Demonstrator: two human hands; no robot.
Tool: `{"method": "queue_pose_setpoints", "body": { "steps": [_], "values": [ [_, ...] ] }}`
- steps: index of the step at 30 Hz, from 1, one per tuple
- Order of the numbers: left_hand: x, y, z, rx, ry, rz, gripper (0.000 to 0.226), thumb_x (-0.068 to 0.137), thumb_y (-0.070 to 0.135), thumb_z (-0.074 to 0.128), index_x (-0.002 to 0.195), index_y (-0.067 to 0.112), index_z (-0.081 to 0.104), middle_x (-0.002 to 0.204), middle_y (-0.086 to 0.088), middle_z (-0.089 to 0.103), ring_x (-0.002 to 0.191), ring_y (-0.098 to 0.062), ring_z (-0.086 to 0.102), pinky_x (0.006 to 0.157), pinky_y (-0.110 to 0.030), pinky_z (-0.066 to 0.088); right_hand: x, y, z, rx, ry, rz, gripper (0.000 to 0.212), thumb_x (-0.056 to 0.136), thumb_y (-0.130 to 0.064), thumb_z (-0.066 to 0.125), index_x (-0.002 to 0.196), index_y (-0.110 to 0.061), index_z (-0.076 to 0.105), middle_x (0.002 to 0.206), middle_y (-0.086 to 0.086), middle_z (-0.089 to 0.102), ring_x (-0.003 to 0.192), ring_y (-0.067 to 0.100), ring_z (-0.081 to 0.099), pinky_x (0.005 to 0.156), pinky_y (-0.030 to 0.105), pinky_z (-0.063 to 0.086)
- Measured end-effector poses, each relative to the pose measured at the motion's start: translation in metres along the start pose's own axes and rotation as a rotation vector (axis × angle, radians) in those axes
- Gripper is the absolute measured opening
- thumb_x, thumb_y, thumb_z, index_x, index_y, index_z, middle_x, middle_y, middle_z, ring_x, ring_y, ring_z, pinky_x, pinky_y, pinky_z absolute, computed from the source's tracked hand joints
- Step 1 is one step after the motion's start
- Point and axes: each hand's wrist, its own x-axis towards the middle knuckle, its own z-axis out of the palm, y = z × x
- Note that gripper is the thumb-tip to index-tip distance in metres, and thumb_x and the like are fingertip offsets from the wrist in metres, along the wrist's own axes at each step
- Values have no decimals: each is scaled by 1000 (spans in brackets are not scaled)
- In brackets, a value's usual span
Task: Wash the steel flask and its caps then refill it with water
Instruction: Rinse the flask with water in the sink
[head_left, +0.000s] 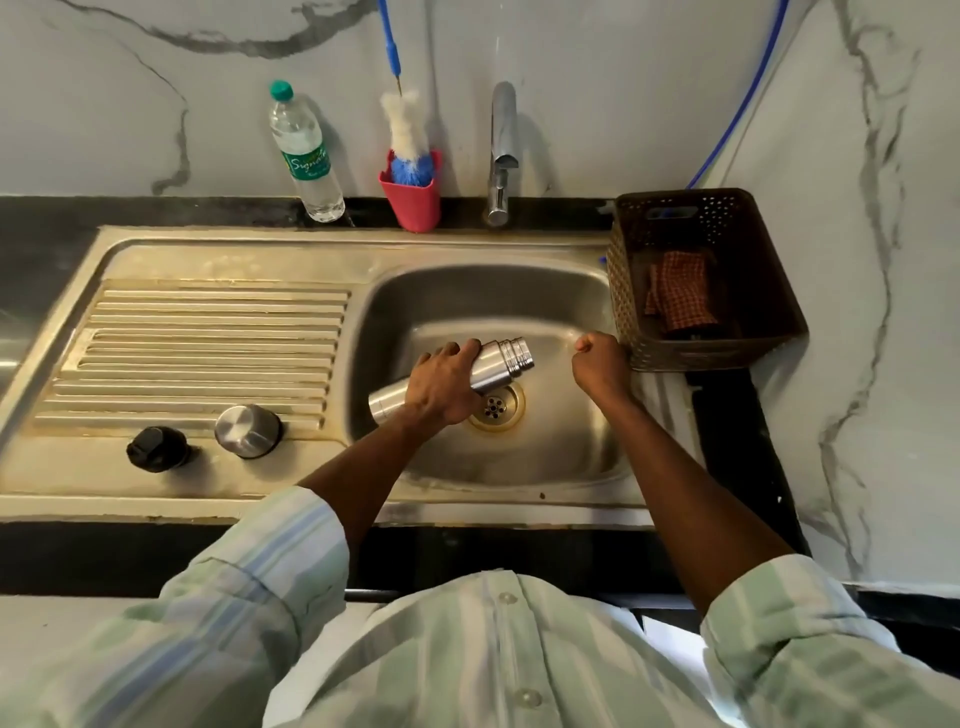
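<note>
1. Step in hand: looks like emptying or rinsing the steel flask (493, 371); washing is underway, refill not yet begun.
2. Left hand (441, 384) grips the flask round its middle, fingers wrapped over the body. The flask is tilted, threaded mouth pointing right and slightly up in the picture, held over the sink basin (545, 457) just above the drain (496, 408).
3. Right hand (597, 364) is curled into a fist near the flask mouth, apart from it. Probably holding nothing, but the view of the palm is poor, so a small item inside cannot be ruled out.
4. Both caps are off: steel cap (248, 430) and black inner cap (157, 449) sit on the drainboard (197, 338) left of the basin, side by side, not touching.
5. Tap (503, 150) stands behind the basin; no water stream is visible.
6. Bottle brush (408, 140) stands in the red holder (413, 200), untouched. Plastic water bottle (306, 153) stands to its left. Brown basket (701, 280) with a checked cloth (678, 296) sits right of the sink.
7. Next move calls for: the free right hand to reach the tap or brush, with the flask mouth turned under the spout.
8. Caps need washing too.
</note>
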Motion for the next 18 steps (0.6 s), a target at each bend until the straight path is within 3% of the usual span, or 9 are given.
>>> {"method": "queue_pose_setpoints", "body": {
  "steps": [5,11,18],
  "values": [
    [12,-2,16,61,-68,3,67,70,41,76,128,25,46,116,-6,61,104,-29,59,96,-39,40,5,16,5,-99,-80,115,28,87,1,47,106,0,68,115,20,67,109,36,61,80,30,47],
    [22,-4,24,81,-133,-29,70,70,43,78,130,26,47,117,-6,61,102,-29,59,95,-38,39,0,25,15,-136,-140,113,31,90,1,45,111,-1,68,122,19,64,114,36,58,90,34,47],
    [27,-11,22,86,-181,-45,75,70,45,78,135,26,45,118,-8,61,103,-31,60,94,-40,42,-3,33,25,-122,-150,146,35,87,-1,48,115,-12,67,125,15,63,115,35,57,90,31,47]
  ]
}}
